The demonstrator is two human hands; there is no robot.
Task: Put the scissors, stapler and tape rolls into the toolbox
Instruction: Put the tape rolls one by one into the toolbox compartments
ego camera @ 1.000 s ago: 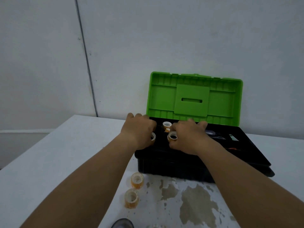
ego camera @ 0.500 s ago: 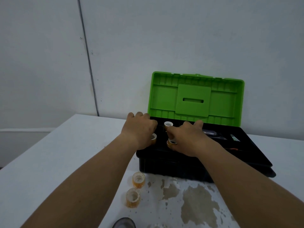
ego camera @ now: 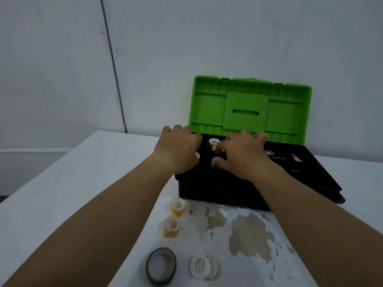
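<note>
Our left hand (ego camera: 178, 150) and right hand (ego camera: 241, 155) lie palm-down over the open toolbox (ego camera: 228, 191) at frame centre, its long axis running left-right; we cannot tell their grips. Four tape rolls (ego camera: 177, 207) stand below on the table (ego camera: 62, 193).

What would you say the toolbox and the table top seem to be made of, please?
The toolbox looks like moulded plastic: a matt black base and a bright green lid with ribs and recesses cast into its inner face. The table seems to have a white painted or laminated coating, which has flaked off in patches to show a brownish layer, possibly wood or board.
</note>
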